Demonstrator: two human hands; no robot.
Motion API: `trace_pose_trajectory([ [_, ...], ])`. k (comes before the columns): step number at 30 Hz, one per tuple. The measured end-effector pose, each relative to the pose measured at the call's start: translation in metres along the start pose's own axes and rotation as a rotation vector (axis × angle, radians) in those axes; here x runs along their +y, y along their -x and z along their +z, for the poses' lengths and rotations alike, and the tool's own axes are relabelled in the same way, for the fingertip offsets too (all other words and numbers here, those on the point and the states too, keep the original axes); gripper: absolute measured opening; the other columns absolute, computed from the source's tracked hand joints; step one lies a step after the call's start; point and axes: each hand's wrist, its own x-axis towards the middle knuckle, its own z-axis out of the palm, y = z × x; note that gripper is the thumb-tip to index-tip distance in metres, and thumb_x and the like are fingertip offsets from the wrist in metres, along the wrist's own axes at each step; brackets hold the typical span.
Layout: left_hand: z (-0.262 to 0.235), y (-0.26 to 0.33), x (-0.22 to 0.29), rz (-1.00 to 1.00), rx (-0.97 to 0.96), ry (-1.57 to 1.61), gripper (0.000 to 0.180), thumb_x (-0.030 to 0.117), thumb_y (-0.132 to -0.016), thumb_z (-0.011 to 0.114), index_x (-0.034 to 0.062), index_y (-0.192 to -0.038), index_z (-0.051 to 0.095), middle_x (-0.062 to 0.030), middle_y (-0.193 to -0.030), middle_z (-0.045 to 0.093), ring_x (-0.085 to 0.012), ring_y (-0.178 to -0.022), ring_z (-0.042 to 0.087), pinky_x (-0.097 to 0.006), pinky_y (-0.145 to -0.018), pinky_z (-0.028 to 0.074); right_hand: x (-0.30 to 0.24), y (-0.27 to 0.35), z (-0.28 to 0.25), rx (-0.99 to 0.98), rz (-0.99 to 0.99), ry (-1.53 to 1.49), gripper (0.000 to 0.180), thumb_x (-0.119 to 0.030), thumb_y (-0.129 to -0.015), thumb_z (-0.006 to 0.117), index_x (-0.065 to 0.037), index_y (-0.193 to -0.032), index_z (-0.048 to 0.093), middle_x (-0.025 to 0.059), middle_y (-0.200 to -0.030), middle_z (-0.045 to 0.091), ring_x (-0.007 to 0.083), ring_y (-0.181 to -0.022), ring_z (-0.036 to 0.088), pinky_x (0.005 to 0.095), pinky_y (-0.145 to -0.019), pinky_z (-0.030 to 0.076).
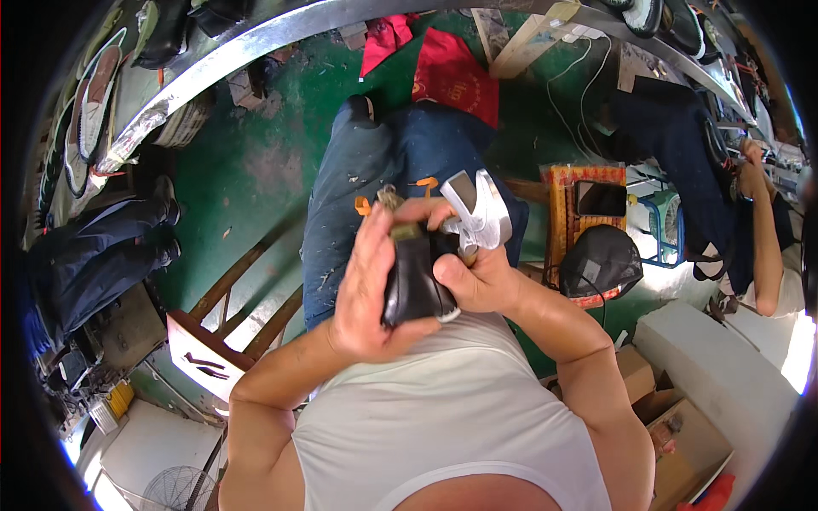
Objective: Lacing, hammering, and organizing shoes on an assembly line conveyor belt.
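A black leather shoe (415, 277) is held in front of my chest, over my lap, its shiny rounded end toward me. My left hand (362, 285) wraps its left side, with the fingers pointing away and the thumb under the near end. On the other side my right hand (481, 277) grips silver metal lasting pincers (480, 213), their broad head standing up past the fingers. The right fingertips also reach over the shoe's far end. An olive-green part (407, 231) shows at the shoe's top. Its underside is hidden.
A metal-edged bench (256, 38) curves across the far side, carrying shoes (100, 102). Black pliers (205, 367) lie on a white surface at left. Rightward are a phone (601, 198), a black mesh bag (600, 262) and another person's arm (764, 230). A cardboard box (692, 451) stands lower right.
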Motion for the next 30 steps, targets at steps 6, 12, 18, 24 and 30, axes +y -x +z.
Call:
trace_pose_trajectory([
  [6, 0.007, 0.007, 0.009, -0.018, 0.035, -0.084, 0.104, 0.030, -0.077, 0.082, -0.0130, -0.147, 0.018, -0.0455, -0.145, 0.023, -0.0590, -0.136, 0.028, -0.060, -0.112, 0.027, -0.003, -0.002, 0.007, 0.045, 0.055, -0.019, 0.035, -0.021, -0.093, 0.061, -0.003, -0.121, 0.050, 0.0119, -0.111, 0.062, 0.0194, -0.100, 0.062, 0.0344, -0.087, 0.049],
  [12, 0.011, -0.006, 0.000, -0.115, 0.049, -0.212, 0.099, 0.031, -0.085, 0.076, -0.0073, -0.149, 0.012, -0.0448, -0.147, 0.020, -0.0546, -0.134, 0.037, -0.055, -0.108, 0.036, 0.005, -0.026, -0.003, 0.100, 0.211, 0.057, 0.027, -0.026, -0.094, 0.062, -0.004, -0.109, 0.055, 0.0097, -0.100, 0.066, 0.0191, -0.092, 0.062, 0.0356, -0.084, 0.048],
  [18, 0.018, 0.035, -0.071, -0.629, 0.091, 0.140, 0.096, 0.016, -0.073, 0.084, 0.0010, -0.149, 0.029, -0.0267, -0.152, 0.029, -0.0408, -0.143, 0.029, -0.044, -0.113, 0.032, 0.010, -0.050, -0.029, 0.271, 0.290, 0.309, 0.044, -0.045, -0.098, 0.057, -0.002, -0.108, 0.057, 0.0070, -0.091, 0.064, 0.0134, -0.084, 0.059, 0.0298, -0.077, 0.048],
  [24, 0.011, -0.025, -0.071, -0.456, 0.094, -0.169, 0.055, 0.030, -0.094, 0.064, -0.0009, -0.138, 0.050, -0.0229, -0.121, 0.057, -0.0360, -0.114, 0.054, -0.040, -0.099, 0.042, 0.033, -0.023, -0.043, 0.333, 0.307, 0.174, 0.077, -0.042, -0.073, 0.085, 0.006, -0.121, 0.048, 0.0104, -0.105, 0.062, 0.0181, -0.099, 0.060, 0.0327, -0.089, 0.048],
  [30, 0.013, -0.030, -0.115, -0.970, -0.008, -0.111, 0.038, 0.034, -0.099, 0.055, -0.0021, -0.098, 0.065, -0.0111, -0.076, 0.062, -0.0216, -0.070, 0.059, -0.037, -0.072, 0.050, 0.073, -0.002, -0.060, 0.270, 0.674, 0.199, 0.049, -0.015, -0.075, 0.074, 0.005, -0.112, 0.049, 0.0126, -0.089, 0.063, 0.0217, -0.071, 0.066, 0.0334, -0.066, 0.054],
])
